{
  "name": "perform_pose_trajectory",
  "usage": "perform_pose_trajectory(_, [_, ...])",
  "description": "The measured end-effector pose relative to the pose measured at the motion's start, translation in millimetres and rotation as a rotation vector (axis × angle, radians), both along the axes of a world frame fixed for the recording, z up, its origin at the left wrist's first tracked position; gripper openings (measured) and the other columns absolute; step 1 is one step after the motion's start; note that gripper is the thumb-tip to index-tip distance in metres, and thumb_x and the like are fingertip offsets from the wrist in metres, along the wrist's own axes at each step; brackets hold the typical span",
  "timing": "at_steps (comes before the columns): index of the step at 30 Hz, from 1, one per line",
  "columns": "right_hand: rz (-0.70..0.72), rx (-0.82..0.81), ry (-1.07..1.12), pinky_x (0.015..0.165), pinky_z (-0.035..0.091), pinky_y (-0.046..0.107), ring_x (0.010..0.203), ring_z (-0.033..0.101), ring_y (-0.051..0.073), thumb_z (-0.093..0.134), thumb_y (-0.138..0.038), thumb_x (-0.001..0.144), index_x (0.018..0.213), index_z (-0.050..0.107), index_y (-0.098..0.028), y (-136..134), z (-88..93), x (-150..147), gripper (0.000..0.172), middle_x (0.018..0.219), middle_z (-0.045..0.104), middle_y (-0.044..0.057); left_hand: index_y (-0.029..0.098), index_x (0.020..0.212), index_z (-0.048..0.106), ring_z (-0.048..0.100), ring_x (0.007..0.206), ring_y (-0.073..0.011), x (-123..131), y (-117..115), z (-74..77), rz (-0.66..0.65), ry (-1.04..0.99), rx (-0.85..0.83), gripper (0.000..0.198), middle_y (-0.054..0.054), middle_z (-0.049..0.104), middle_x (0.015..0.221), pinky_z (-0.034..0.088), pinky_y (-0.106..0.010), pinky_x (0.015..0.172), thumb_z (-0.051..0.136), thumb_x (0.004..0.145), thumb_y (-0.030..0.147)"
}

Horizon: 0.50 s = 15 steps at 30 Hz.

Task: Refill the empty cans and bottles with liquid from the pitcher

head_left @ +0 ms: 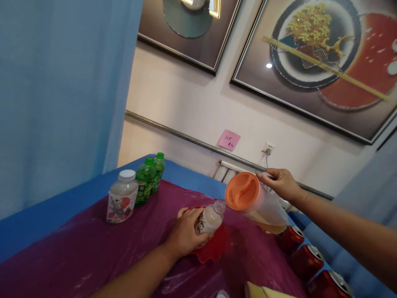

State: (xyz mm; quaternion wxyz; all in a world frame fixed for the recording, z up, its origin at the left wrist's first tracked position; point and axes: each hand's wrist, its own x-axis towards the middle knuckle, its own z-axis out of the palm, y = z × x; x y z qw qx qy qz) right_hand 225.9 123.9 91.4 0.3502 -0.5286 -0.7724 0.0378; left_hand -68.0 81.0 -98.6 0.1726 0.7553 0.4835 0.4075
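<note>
My left hand (185, 232) is wrapped round a small open bottle (211, 216) with a leaf-printed label, which stands in a red dish (214, 248) on the purple sheet. My right hand (280, 182) grips the handle of a clear jug with an orange lid (242, 191). The jug (269, 215) is tipped toward the bottle's mouth and holds pale amber liquid. The lid's spout sits just above the bottle's opening.
A white-capped jar with a floral label (122, 202) and two green bottles (148, 178) stand at the back left. Three red cans (310, 258) line the right edge. The table has a purple sheet (93, 248) over a blue cover (46, 215). A wall with framed pictures is behind.
</note>
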Motion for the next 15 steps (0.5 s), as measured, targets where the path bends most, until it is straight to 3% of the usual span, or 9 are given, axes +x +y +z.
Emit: perform_pose_trajectory(15, [0.008,0.015,-0.002,0.045,0.019,0.025,0.052,0.024,0.009,0.059,-0.072,0.078,0.053,0.035,-0.022,-3.6,4.8,-6.0,0.06,0.054,0.024,-0.005,0.027,0.12,0.062,0.063,0.117,-0.03,0.7,0.1,-1.2,0.001,-0.02,-0.005,0.062,-0.005,0.073,0.123,0.028,-0.051,0.113,0.083,0.062,0.036])
